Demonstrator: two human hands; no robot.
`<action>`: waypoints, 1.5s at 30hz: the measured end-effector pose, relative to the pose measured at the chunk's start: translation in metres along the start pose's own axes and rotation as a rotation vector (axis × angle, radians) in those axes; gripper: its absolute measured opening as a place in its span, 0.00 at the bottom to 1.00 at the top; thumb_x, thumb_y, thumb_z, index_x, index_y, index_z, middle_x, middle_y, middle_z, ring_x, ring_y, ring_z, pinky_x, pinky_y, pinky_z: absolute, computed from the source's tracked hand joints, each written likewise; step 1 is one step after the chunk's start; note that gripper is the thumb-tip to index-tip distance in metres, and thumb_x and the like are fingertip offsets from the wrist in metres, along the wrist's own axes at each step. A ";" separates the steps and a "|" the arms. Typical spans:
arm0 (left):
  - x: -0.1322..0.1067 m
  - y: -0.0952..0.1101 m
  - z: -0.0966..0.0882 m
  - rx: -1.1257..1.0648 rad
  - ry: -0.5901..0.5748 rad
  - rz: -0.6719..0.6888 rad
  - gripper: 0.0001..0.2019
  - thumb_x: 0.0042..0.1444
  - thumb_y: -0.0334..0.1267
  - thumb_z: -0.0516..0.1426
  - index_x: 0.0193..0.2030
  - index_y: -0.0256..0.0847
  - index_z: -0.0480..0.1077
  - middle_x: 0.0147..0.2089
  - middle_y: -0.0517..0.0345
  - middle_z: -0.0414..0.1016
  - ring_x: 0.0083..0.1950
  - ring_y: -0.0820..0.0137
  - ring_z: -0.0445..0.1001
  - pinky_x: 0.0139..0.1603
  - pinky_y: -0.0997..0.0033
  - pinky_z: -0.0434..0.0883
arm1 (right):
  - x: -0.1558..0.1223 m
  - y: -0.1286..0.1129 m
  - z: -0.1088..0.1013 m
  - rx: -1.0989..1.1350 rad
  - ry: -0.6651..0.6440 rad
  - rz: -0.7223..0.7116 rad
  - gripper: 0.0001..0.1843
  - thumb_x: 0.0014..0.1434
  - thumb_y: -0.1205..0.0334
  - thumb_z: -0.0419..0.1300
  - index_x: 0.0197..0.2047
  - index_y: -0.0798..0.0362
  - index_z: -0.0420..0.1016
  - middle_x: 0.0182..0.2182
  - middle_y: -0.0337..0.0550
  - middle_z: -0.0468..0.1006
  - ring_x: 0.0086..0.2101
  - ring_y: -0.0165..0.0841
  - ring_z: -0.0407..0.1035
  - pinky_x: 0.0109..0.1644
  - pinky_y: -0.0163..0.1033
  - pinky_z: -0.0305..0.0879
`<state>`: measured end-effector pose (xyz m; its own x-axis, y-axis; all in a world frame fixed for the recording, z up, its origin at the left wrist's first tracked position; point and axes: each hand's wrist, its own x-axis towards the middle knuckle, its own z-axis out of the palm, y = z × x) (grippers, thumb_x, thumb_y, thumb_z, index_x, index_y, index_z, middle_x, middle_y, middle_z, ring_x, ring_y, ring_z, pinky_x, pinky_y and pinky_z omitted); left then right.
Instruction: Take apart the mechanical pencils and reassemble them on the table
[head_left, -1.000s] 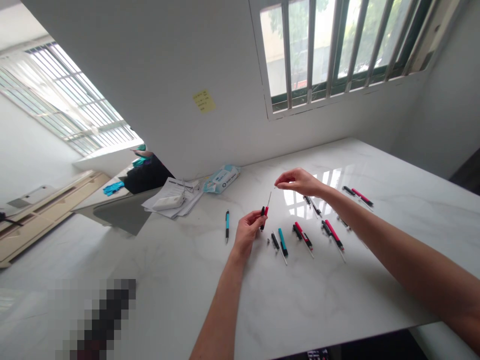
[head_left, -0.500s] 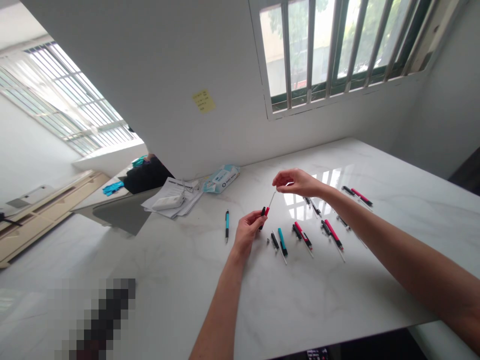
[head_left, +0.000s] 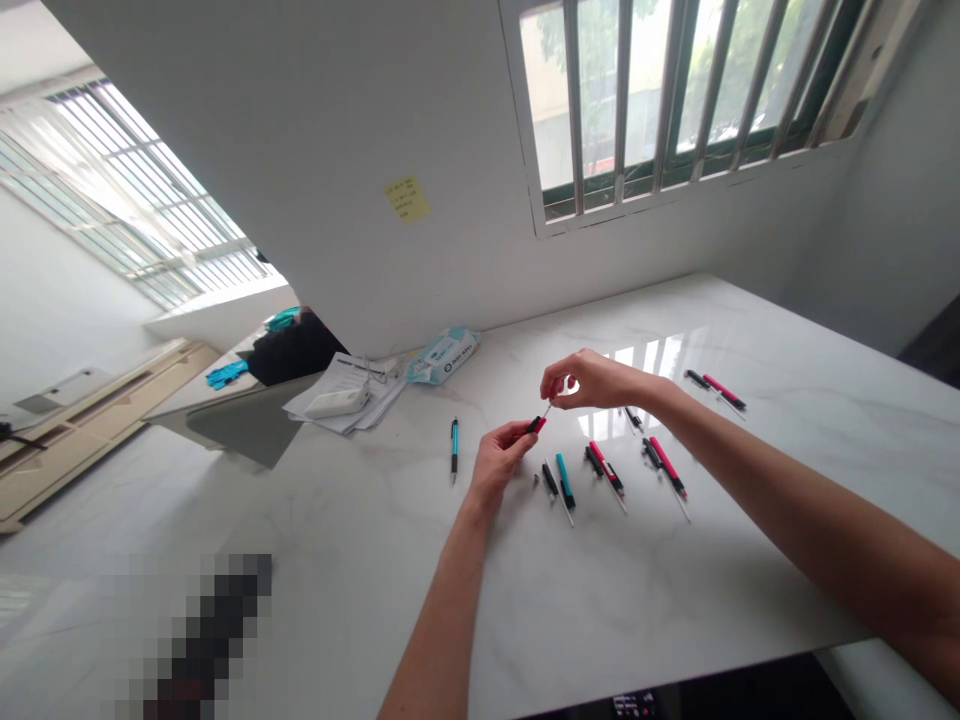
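My left hand point(head_left: 499, 462) is closed around a red and black pen barrel point(head_left: 538, 425), its end tilted up to the right. My right hand point(head_left: 585, 380) pinches a thin pen refill point(head_left: 548, 408) just above that barrel. A short length of the refill shows between the fingers and the barrel; the rest is hidden. Below the hands lie a teal pen barrel point(head_left: 564, 482), a black pen part point(head_left: 550, 481) and a white refill point(head_left: 561, 500). Red pen barrels point(head_left: 606, 466) point(head_left: 666, 464) with black parts and refills lie farther right.
A whole blue and black pen point(head_left: 454, 450) lies left of my left hand. Toward the wall are a wipes packet point(head_left: 444, 358), papers point(head_left: 352, 395) and a white box-like object point(head_left: 339, 402). Another red pen barrel point(head_left: 724, 391) lies beyond my right forearm. The table's front edge point(head_left: 690, 668) runs below.
My right hand has come down slightly toward the barrel, and less of the refill shows between them. My left hand has tilted the barrel further to the right.
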<state>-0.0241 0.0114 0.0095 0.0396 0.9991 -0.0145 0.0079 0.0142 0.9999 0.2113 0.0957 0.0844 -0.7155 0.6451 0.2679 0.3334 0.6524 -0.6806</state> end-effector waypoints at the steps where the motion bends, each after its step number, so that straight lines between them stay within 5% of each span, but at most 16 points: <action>1: 0.000 0.000 0.000 0.002 -0.003 0.002 0.15 0.49 0.42 0.71 0.44 0.41 0.86 0.41 0.52 0.84 0.40 0.69 0.72 0.44 0.70 0.66 | 0.000 -0.001 0.001 -0.031 -0.002 -0.001 0.08 0.60 0.63 0.66 0.43 0.48 0.84 0.39 0.40 0.85 0.42 0.36 0.77 0.47 0.41 0.71; 7: 0.000 0.001 0.000 0.009 -0.021 0.012 0.16 0.49 0.45 0.72 0.44 0.41 0.85 0.41 0.51 0.84 0.39 0.68 0.73 0.44 0.69 0.67 | 0.002 -0.015 0.013 -0.244 0.024 -0.119 0.13 0.56 0.55 0.74 0.44 0.47 0.85 0.44 0.47 0.85 0.54 0.46 0.70 0.52 0.46 0.67; 11: -0.001 0.001 0.001 0.001 -0.023 0.014 0.17 0.49 0.47 0.73 0.43 0.40 0.85 0.39 0.52 0.83 0.38 0.69 0.73 0.43 0.69 0.67 | 0.003 -0.023 0.026 -0.243 0.007 -0.152 0.03 0.62 0.62 0.70 0.40 0.49 0.85 0.38 0.47 0.84 0.51 0.44 0.71 0.50 0.44 0.67; 22: -0.001 0.005 0.004 -0.010 -0.056 0.024 0.18 0.48 0.49 0.73 0.40 0.38 0.84 0.38 0.51 0.82 0.40 0.66 0.74 0.42 0.69 0.65 | 0.003 -0.033 0.034 -0.199 -0.038 -0.131 0.07 0.58 0.71 0.67 0.36 0.48 0.82 0.35 0.44 0.83 0.46 0.41 0.72 0.44 0.41 0.65; 30: 0.001 0.000 0.003 0.009 0.043 0.026 0.17 0.49 0.44 0.70 0.44 0.40 0.84 0.37 0.54 0.80 0.35 0.70 0.68 0.40 0.69 0.65 | 0.005 -0.019 0.014 -0.060 0.250 0.093 0.23 0.69 0.66 0.51 0.63 0.54 0.77 0.36 0.46 0.81 0.41 0.38 0.72 0.49 0.42 0.65; 39: 0.004 -0.003 0.002 -0.027 0.083 0.000 0.15 0.48 0.44 0.70 0.42 0.40 0.82 0.34 0.56 0.77 0.34 0.71 0.68 0.38 0.70 0.64 | 0.007 0.002 -0.004 0.456 0.087 0.137 0.17 0.68 0.51 0.59 0.48 0.55 0.81 0.36 0.44 0.77 0.36 0.32 0.68 0.40 0.37 0.66; 45: 0.004 -0.002 0.002 -0.024 0.075 0.012 0.15 0.48 0.44 0.70 0.42 0.40 0.82 0.34 0.56 0.77 0.34 0.71 0.68 0.38 0.70 0.65 | 0.004 -0.003 -0.008 0.524 0.184 0.115 0.13 0.58 0.57 0.69 0.41 0.53 0.73 0.35 0.41 0.78 0.35 0.32 0.70 0.42 0.40 0.66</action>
<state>-0.0222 0.0149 0.0073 -0.0356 0.9994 -0.0029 -0.0165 0.0023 0.9999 0.2128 0.0992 0.0934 -0.5585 0.7895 0.2546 0.0198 0.3195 -0.9474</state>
